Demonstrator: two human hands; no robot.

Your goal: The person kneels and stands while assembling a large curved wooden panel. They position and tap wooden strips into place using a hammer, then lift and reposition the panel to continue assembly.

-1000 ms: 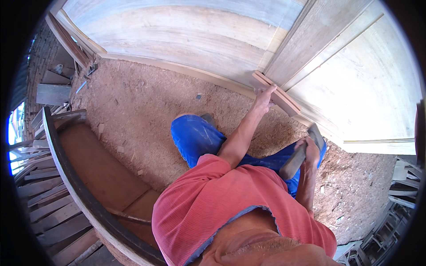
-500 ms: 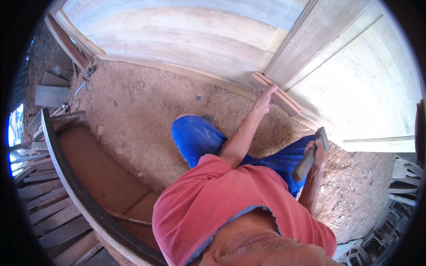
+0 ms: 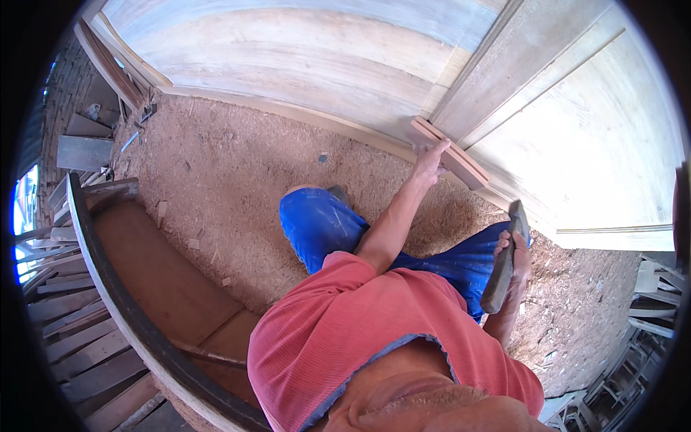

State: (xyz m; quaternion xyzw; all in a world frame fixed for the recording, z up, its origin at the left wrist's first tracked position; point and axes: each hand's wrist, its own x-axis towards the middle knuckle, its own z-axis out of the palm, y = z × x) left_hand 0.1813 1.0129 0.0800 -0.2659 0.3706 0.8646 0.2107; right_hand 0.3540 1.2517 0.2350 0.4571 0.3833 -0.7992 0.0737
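Note:
My left hand (image 3: 430,163) is closed on a reddish-brown wooden block (image 3: 461,165) with a groove along it. The block lies against the bottom edge of a large pale wooden panel (image 3: 309,54), where a wide upright board (image 3: 515,65) meets that edge. My right hand (image 3: 517,259), lower and to the right above my blue-trousered leg, grips a thick grey-brown wooden bar (image 3: 499,277) around its middle. The bar tilts, its upper end close to the panel's edge but apart from the block.
Sawdust and small wood chips cover the ground (image 3: 216,158). A curved, dark-rimmed wooden piece (image 3: 119,302) stands at the left, with stacked slats (image 3: 79,331) beyond it. More wood pieces (image 3: 655,295) are piled at the far right. A clamp-like tool (image 3: 137,129) lies at upper left.
My right hand has turned the wooden bar to a steeper angle and shifted it slightly down and right. The left hand and the block stay in place.

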